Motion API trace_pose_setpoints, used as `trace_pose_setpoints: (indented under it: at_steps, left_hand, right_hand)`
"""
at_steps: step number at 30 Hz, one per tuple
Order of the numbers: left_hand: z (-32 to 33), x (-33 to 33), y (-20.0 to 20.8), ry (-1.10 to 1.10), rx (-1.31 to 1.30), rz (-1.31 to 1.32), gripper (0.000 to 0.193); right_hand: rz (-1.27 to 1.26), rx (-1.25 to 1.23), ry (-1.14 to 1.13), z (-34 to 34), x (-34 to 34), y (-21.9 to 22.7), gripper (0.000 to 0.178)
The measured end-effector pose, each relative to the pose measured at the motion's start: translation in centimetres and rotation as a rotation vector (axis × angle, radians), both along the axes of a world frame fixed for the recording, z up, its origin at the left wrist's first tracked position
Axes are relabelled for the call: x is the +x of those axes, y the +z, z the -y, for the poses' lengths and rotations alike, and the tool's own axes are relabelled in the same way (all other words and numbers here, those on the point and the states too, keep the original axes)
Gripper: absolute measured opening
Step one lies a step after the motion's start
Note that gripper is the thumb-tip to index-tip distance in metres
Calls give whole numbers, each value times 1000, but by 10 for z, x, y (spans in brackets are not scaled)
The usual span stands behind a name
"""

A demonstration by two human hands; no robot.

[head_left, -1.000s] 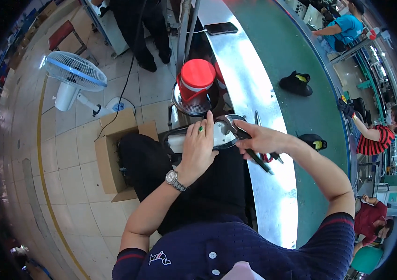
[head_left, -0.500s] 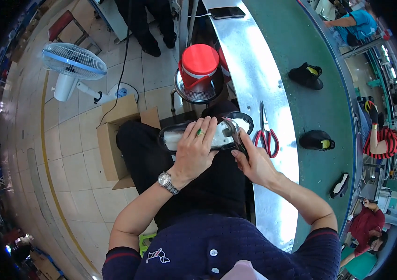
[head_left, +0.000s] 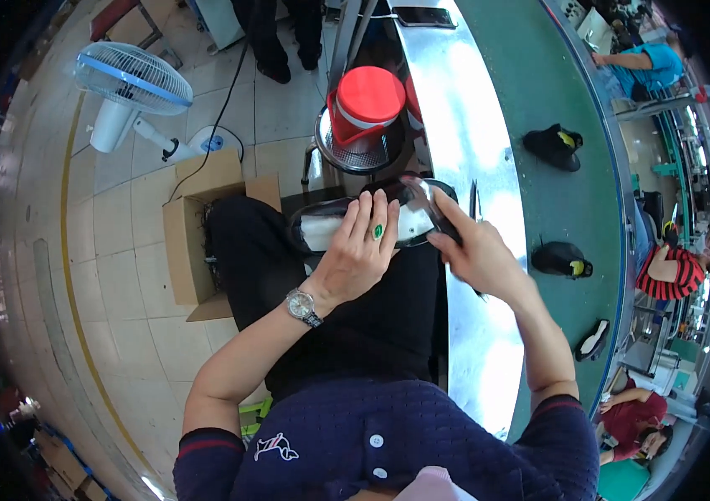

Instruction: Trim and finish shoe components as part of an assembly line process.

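Observation:
Across my lap lies a black shoe (head_left: 319, 231), bottom up, its pale underside framed by dark upper edges. My left hand (head_left: 362, 244) presses over its middle, fingers wrapped across the underside and gripping it. My right hand (head_left: 482, 250) is closed round the handles of metal pincers (head_left: 423, 196), whose head is blurred by motion at the shoe's right end. Just past the right hand, a blade of the scissors (head_left: 475, 199) shows on the metal bench; their red handles are hidden behind the hand.
Right of me runs a metal bench (head_left: 476, 355), with a phone (head_left: 426, 17) at its far end. Beyond it, a green conveyor (head_left: 505, 100) carries several dark shoes (head_left: 562, 260). A red-lidded bucket (head_left: 369, 94) stands on a stool; a cardboard box (head_left: 184, 255) and fan (head_left: 134, 79) are left.
My right hand has shifted right and up with the pincers, now covering the scissors' handles. My left hand stays on the shoe. The whole view has shifted slightly.

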State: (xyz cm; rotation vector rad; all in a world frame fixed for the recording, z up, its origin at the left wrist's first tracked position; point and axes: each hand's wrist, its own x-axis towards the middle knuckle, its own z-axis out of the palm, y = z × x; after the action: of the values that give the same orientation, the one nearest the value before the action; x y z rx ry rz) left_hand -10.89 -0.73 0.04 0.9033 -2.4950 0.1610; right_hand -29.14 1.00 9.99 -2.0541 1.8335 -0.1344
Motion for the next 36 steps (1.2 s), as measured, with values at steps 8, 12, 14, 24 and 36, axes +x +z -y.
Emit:
trace_pose_setpoints:
  at_steps: [8,12,14,24,36]
  left_hand:
    - [0,-2,-2,44,41,-56,44]
    - [0,-4,-3,65,103,-80,53]
    - [-1,-4,-3,83,113,-72,67]
    - [1,-4,-4,94,70,-79,44]
    - [-1,-5,-1,133,123,-45,62]
  right_hand:
    - [227,233,-201,6,-3,-3,57]
    - [340,92,-409,9,-3,-5,56]
    - [414,26,-375,10,-4,-6,59]
    - [406,78,-277,10,0,-7,61]
    - [-71,55,-46,1,14,-15,60]
